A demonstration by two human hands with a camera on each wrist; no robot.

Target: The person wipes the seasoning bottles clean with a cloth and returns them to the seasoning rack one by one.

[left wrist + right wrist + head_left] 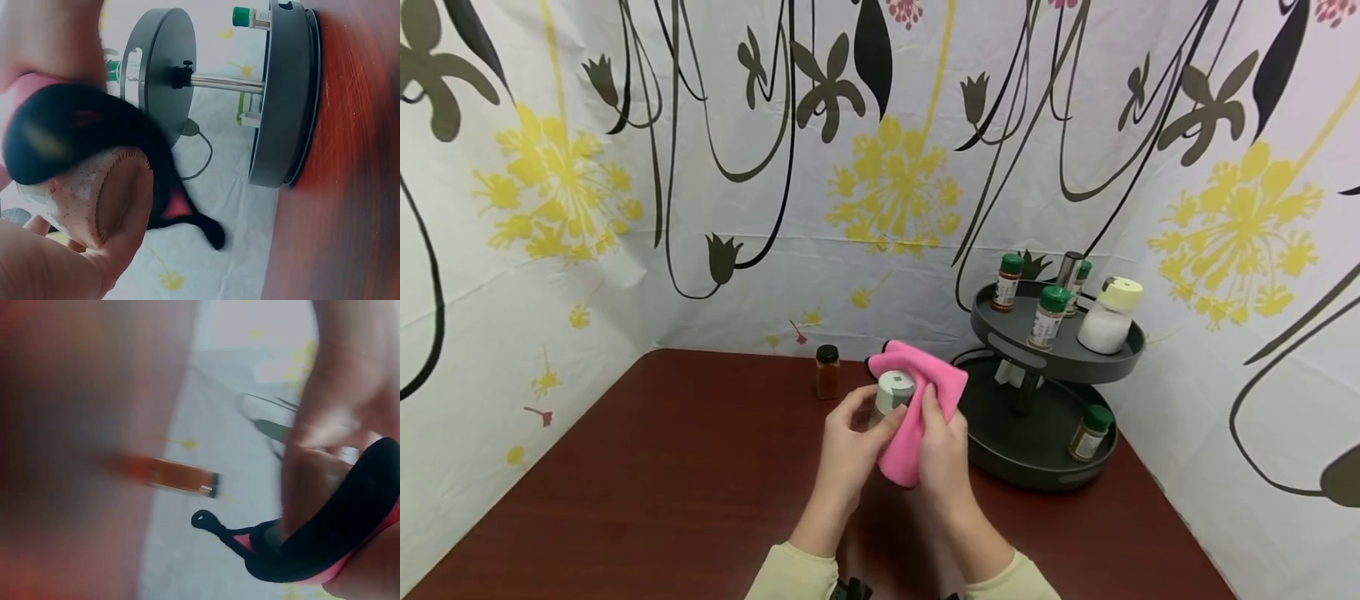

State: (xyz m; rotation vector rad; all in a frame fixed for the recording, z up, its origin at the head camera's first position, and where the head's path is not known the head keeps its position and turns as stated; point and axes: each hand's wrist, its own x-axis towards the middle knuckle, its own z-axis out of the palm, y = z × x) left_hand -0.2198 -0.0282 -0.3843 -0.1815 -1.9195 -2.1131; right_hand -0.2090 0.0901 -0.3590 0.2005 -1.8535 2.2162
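"Two hands on my feed, both busy. What's each one grasping?"

"The left hand (853, 429) is curled round a jar (75, 200), thumb and fingers on its side below the lid (895, 382). The right hand (943, 454) pinches a pink cloth (901, 454) against the jar's other flank."

"And where is the jar, from where you're watching?"

"Raised off the table (700, 475), roughly lid-up. From the head view I see it between the amber bottle (827, 375), which stands near the table's far edge, and the two-tier rack (1060, 367) towards its far right corner."

"I'd call this wiping. How would you do it well?"

"I'd hold the left grip steady and turn the jar a little at a time, so every part of the side meets the cloth. The base looks uncovered in my left wrist view, so I'd give it a pass too. I'd also tuck in the dangling loop (215, 234), which could snag, and stay lid-up in case the lid is loose."

"How does the jar look?"

"Squat and see-through, I'd say, with a whitish lid, a ridged ring round the base and dark specks over the side. Dirt or contents, I can't tell; cloth and fingers hide much of it."
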